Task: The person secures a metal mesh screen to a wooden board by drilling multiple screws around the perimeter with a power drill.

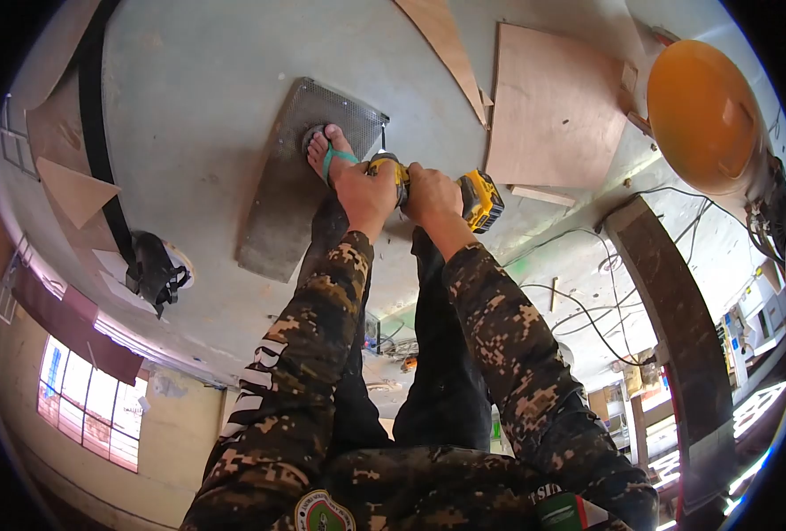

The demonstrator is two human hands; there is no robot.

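Left hand (364, 190), right hand (430, 193) around drill (479, 200) (fingers wrapped)

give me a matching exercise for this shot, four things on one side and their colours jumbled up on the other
Things:
1. drill, gripped by left hand and right hand
2. hard hat
3. sandal strap
4. mesh sheet under the foot

Colours:
a. orange
b. grey
c. yellow and black
d. teal

Pairs: 1-c, 2-a, 3-d, 4-b
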